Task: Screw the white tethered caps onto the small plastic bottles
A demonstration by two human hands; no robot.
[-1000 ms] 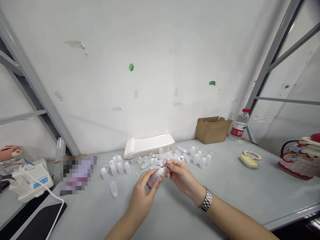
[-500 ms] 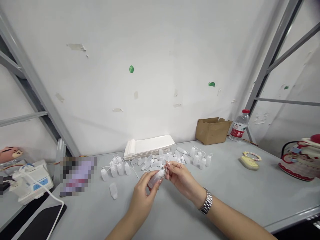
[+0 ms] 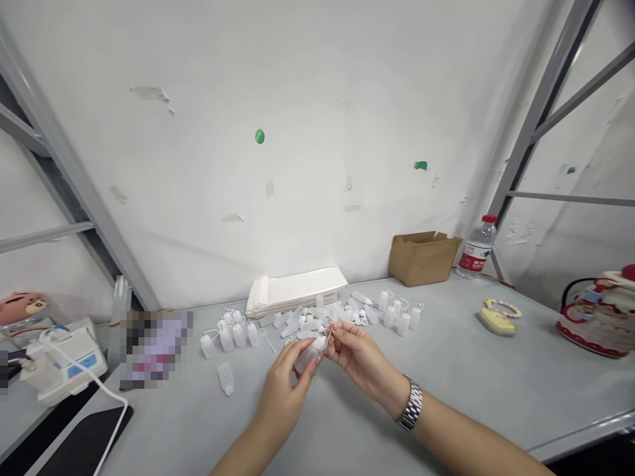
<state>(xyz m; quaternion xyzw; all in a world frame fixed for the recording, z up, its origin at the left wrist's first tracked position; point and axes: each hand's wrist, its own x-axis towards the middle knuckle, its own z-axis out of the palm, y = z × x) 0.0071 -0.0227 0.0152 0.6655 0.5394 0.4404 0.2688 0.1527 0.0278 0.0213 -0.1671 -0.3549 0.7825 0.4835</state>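
- Head view: left hand is closed around a small squeeze bottle, thumb on one side, fingers on the other, firm hold.
- Bottle is in the air over the grey table, tilted, white cap toward the right hand.
- Right hand: thumb and finger pinched together on the thin strap at the cap; detail there is tiny. Metal watch on that wrist.
- Just behind the hands: pile of loose bottles, mostly lying down, caps mixed in.
- Left of pile: cluster of upright capped bottles. Right of pile: another upright capped group.
- One lone bottle lies flat, left of the left hand, apart from the rest.
- Behind the pile: stack of white sheets near the wall.
- Back right: open cardboard box, water bottle with red cap beside it.
- Further right: bead bracelet at a yellow pad.
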